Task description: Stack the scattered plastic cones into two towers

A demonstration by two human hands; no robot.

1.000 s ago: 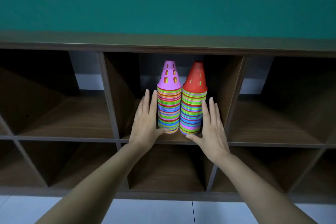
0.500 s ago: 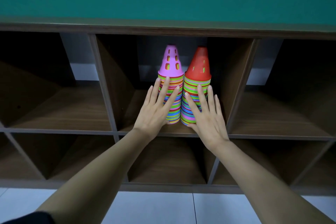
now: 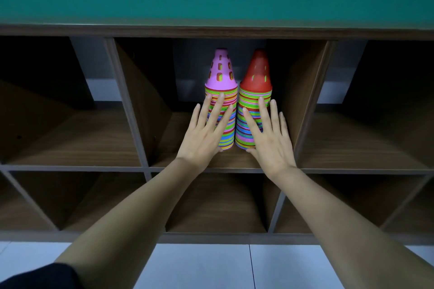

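Left hand (image 3: 202,138): my fingers (image 3: 217,110) are straight and spread wide, flat on the near face of the pink tower (image 3: 221,73), gripping nothing.
Pink tower: upright in the shelf's (image 3: 234,161) middle upper cubby.
Red tower (image 3: 257,75): upright just right of it, near the cubby's right wall.
Right hand (image 3: 273,148): my fingers (image 3: 263,112) are straight and spread, flat on the red tower's near face.

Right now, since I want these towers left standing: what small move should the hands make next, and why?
Probably ease both hands back. The pink-topped tower and red-topped tower stand upright, side by side, on the shelf; left hand and right hand lie flat on them.
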